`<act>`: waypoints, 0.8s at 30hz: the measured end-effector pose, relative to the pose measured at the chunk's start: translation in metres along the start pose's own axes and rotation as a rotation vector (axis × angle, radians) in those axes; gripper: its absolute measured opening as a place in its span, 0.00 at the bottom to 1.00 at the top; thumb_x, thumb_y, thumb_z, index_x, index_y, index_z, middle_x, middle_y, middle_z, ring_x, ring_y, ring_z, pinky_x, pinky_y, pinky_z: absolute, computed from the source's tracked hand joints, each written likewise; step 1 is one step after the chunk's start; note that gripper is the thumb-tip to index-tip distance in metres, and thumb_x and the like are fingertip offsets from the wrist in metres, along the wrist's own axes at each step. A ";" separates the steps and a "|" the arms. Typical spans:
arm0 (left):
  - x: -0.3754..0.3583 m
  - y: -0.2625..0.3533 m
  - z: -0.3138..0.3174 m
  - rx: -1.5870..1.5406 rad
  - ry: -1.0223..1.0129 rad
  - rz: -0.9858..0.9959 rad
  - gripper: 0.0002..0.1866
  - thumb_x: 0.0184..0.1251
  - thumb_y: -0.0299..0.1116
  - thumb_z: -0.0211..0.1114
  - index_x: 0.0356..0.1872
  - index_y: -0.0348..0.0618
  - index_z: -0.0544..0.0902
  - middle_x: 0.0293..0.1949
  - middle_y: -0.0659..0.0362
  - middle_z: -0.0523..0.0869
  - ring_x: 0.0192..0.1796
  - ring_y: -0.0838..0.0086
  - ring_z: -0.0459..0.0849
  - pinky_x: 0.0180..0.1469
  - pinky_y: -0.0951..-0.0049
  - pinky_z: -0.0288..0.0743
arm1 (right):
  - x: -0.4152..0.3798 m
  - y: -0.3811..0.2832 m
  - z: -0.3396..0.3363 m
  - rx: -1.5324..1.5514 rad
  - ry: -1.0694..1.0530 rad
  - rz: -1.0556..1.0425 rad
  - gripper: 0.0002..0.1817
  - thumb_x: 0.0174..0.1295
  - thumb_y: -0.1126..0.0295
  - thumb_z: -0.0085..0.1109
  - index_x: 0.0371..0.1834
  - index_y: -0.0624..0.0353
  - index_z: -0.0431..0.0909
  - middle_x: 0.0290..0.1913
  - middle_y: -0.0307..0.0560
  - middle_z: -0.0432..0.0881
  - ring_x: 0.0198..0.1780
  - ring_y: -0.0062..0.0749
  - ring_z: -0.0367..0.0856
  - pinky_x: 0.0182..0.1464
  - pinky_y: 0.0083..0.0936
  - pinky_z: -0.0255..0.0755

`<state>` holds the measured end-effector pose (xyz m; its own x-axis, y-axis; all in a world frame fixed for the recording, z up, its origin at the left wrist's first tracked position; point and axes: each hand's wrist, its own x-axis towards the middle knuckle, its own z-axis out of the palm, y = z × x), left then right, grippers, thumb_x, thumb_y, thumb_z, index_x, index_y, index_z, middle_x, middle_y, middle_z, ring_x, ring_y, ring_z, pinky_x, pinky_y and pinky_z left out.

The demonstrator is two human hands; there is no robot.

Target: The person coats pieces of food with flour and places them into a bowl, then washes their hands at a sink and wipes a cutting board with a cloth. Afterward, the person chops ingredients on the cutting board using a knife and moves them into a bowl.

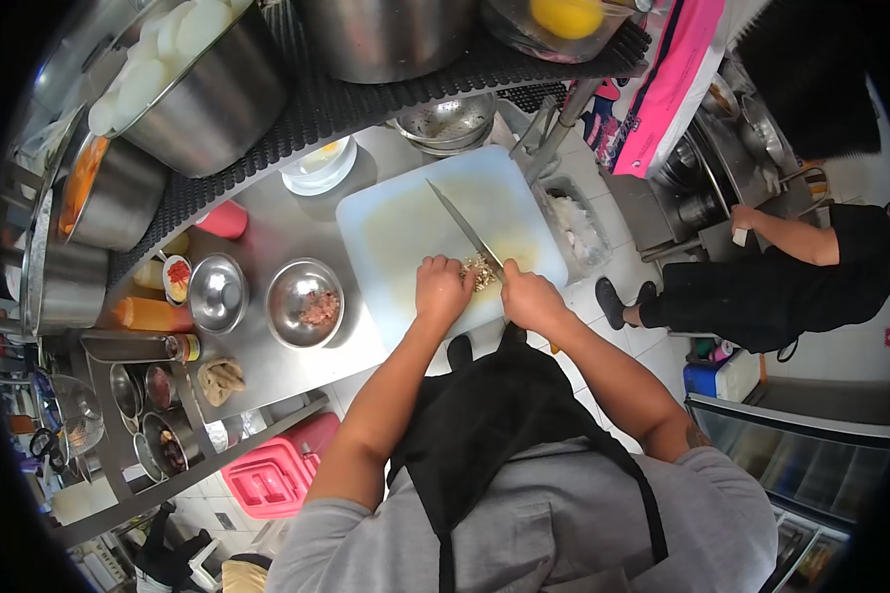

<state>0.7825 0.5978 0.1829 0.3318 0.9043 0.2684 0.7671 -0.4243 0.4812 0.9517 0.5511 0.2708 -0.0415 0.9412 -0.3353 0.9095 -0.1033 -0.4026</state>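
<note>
A long knife (457,215) lies over the white cutting board (386,212), its tip pointing to the far left of the board. My right hand (534,299) is wrapped round its handle. Beside the blade, my left hand (443,289) rests on the board with its fingers bent together at the edge of a small pile of chopped pieces (479,273). Whether those fingers pinch any of the pieces is too small to tell. Left of the board stands a steel bowl (305,303) with some pinkish minced food in it.
An empty steel bowl (219,294), an orange bottle (153,315) and a cloth (221,381) are on the left. A shelf (341,117) with large pots overhangs the counter's back. A clear tub (576,222) adjoins the board's right. Another person (761,287) stands at the right.
</note>
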 end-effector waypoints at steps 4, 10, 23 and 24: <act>0.004 0.000 0.006 0.004 -0.059 0.033 0.08 0.58 0.33 0.65 0.34 0.42 0.87 0.37 0.53 0.84 0.46 0.57 0.78 0.50 0.57 0.72 | -0.001 0.002 0.000 -0.008 -0.018 0.001 0.11 0.66 0.71 0.47 0.46 0.66 0.65 0.30 0.68 0.83 0.35 0.67 0.83 0.42 0.58 0.76; -0.004 -0.016 -0.002 -0.264 -0.043 0.025 0.12 0.57 0.29 0.65 0.42 0.40 0.87 0.41 0.51 0.85 0.50 0.54 0.78 0.57 0.57 0.73 | -0.002 -0.010 0.006 -0.062 -0.086 0.018 0.15 0.62 0.74 0.47 0.51 0.68 0.67 0.34 0.67 0.85 0.40 0.63 0.85 0.45 0.55 0.76; -0.011 -0.018 -0.010 -0.215 -0.083 0.022 0.12 0.57 0.28 0.66 0.42 0.38 0.86 0.44 0.51 0.84 0.51 0.54 0.77 0.58 0.59 0.73 | 0.014 -0.018 0.029 0.011 -0.109 0.028 0.15 0.63 0.74 0.46 0.52 0.69 0.68 0.42 0.69 0.84 0.46 0.64 0.84 0.51 0.53 0.76; -0.012 -0.017 -0.012 -0.213 -0.088 0.028 0.12 0.57 0.28 0.66 0.42 0.38 0.86 0.44 0.51 0.84 0.51 0.54 0.77 0.58 0.59 0.73 | 0.013 -0.022 0.022 -0.002 -0.131 0.021 0.15 0.63 0.74 0.46 0.52 0.69 0.68 0.42 0.69 0.84 0.46 0.64 0.84 0.51 0.53 0.76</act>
<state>0.7584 0.5933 0.1813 0.4049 0.8887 0.2150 0.6271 -0.4411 0.6421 0.9217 0.5587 0.2561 -0.0756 0.8887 -0.4522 0.9114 -0.1223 -0.3929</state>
